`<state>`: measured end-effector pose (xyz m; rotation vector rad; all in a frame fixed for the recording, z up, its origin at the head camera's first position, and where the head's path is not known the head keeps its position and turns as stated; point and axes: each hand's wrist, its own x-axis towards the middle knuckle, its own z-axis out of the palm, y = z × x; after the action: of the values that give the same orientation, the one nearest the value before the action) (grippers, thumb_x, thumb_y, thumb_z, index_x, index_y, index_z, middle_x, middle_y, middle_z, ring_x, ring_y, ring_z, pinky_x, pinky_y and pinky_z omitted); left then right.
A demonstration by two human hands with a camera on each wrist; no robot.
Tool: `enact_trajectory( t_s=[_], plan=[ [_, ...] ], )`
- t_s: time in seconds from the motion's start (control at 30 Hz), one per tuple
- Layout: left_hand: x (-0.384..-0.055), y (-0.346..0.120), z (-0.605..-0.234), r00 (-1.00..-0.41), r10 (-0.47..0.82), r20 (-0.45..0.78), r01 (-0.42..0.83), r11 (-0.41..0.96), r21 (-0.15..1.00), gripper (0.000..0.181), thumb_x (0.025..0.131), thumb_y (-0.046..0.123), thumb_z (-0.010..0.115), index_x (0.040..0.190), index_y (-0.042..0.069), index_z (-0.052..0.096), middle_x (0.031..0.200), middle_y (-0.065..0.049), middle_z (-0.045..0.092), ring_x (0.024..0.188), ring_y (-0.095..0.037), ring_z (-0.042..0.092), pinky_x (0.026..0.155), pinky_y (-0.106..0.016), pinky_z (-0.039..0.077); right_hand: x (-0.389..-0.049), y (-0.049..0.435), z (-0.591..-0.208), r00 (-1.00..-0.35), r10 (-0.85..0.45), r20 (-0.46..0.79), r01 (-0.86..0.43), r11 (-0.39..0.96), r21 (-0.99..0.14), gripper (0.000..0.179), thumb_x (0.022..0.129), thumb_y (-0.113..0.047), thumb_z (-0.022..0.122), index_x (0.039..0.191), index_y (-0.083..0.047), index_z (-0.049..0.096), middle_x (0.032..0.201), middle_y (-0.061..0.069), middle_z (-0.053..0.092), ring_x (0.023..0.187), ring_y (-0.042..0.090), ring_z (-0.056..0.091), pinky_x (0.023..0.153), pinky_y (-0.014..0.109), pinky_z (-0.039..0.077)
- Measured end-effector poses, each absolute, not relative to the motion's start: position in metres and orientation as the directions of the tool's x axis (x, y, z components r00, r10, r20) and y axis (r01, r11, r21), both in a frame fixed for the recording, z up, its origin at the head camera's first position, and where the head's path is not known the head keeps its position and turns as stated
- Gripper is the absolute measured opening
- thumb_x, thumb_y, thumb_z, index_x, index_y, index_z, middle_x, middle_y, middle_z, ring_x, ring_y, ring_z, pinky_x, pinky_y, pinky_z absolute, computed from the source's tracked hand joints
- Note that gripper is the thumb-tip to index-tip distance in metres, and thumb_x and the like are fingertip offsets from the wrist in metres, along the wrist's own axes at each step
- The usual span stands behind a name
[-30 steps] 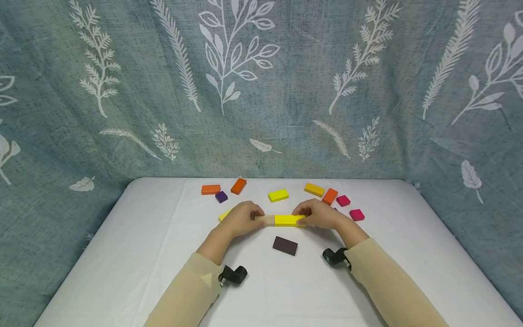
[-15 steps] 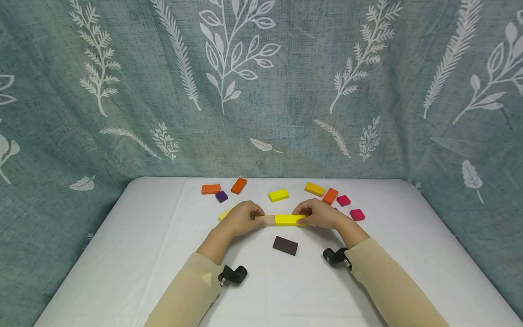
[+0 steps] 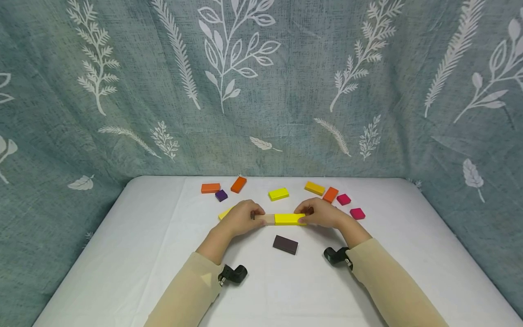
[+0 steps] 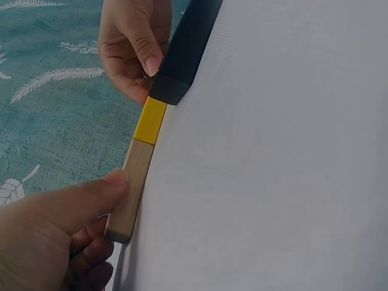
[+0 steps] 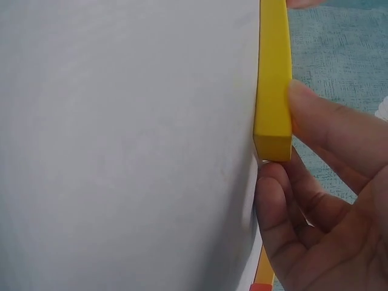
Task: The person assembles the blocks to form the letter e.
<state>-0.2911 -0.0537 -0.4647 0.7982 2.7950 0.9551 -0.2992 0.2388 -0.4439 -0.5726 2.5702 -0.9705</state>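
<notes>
A plain wooden block (image 3: 268,220) and a yellow block (image 3: 288,220) lie end to end on the white table, their ends touching. My left hand (image 3: 239,219) pinches the wooden block near its outer end, the thumb on its near side in the left wrist view. At the other end of the row, my right hand (image 3: 323,214) holds the yellow block (image 5: 274,79) between thumb and fingers; the far-side fingers are partly hidden. A dark brown block (image 3: 285,245) lies apart, nearer to me. In the left wrist view it covers part of the yellow block.
Beyond the hands lie a bright yellow block (image 3: 278,194), orange blocks (image 3: 210,188), a darker yellow block (image 3: 314,188), a small purple block (image 3: 221,195) and pinkish-red pieces (image 3: 357,213). Another yellow block (image 3: 225,213) is partly behind my left hand. A patterned curtain (image 3: 261,91) hangs behind the table.
My right fingertips have shifted very slightly to the right along the yellow block. The left hand and the blocks stay in place.
</notes>
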Motion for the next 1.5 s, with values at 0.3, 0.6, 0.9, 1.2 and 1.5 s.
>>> enact_trajectory(
  t_s=[0.3, 0.6, 0.9, 1.2, 1.5],
  plan=[
    [-0.293, -0.054, -0.466, -0.861, 0.503, 0.08, 0.447, 0.671, 0.591, 0.023, 0.09, 0.024, 0.077, 0.109, 0.011, 0.076, 0.097, 0.002, 0.067, 0.085, -0.012, 0.055, 0.082, -0.031, 0.048, -0.299, 0.237, -0.445, -0.87, -0.464, -0.17, -0.239, 0.695, -0.678, 0.022, 0.089, -0.014, 0.077, 0.111, -0.012, 0.074, 0.1, -0.001, 0.068, 0.089, 0.02, 0.054, 0.08, 0.034, 0.048],
    [-0.293, -0.054, -0.465, -0.862, 0.502, 0.078, 0.446, 0.674, 0.589, 0.025, 0.09, 0.024, 0.077, 0.11, 0.01, 0.076, 0.097, 0.001, 0.067, 0.085, -0.013, 0.055, 0.083, -0.031, 0.048, -0.298, 0.236, -0.444, -0.871, -0.464, -0.16, -0.241, 0.688, -0.684, 0.024, 0.089, -0.013, 0.077, 0.112, -0.009, 0.074, 0.102, 0.001, 0.069, 0.089, 0.02, 0.054, 0.081, 0.033, 0.048],
    [-0.293, -0.052, -0.467, -0.861, 0.502, 0.084, 0.452, 0.678, 0.58, 0.026, 0.091, 0.024, 0.076, 0.113, 0.011, 0.075, 0.104, 0.0, 0.067, 0.095, -0.015, 0.058, 0.09, -0.034, 0.048, -0.3, 0.236, -0.442, -0.871, -0.459, -0.174, -0.225, 0.689, -0.689, 0.023, 0.089, -0.013, 0.076, 0.112, -0.009, 0.073, 0.099, 0.001, 0.068, 0.087, 0.021, 0.054, 0.079, 0.033, 0.048],
    [-0.293, -0.041, -0.47, -0.863, 0.493, 0.105, 0.455, 0.671, 0.586, 0.028, 0.092, 0.03, 0.075, 0.115, 0.014, 0.074, 0.108, 0.002, 0.067, 0.105, -0.017, 0.058, 0.097, -0.035, 0.046, -0.301, 0.235, -0.442, -0.869, -0.459, -0.186, -0.217, 0.69, -0.69, 0.023, 0.09, -0.012, 0.076, 0.112, -0.008, 0.073, 0.101, 0.001, 0.068, 0.087, 0.02, 0.055, 0.079, 0.032, 0.05],
    [-0.293, -0.029, -0.468, -0.875, 0.476, 0.087, 0.429, 0.68, 0.594, 0.027, 0.09, 0.031, 0.077, 0.113, 0.016, 0.076, 0.103, 0.006, 0.066, 0.102, -0.016, 0.057, 0.095, -0.035, 0.046, -0.303, 0.236, -0.445, -0.868, -0.462, -0.182, -0.224, 0.691, -0.688, 0.021, 0.09, -0.012, 0.076, 0.111, -0.009, 0.073, 0.098, 0.0, 0.068, 0.085, 0.019, 0.055, 0.078, 0.031, 0.049]
  ],
)
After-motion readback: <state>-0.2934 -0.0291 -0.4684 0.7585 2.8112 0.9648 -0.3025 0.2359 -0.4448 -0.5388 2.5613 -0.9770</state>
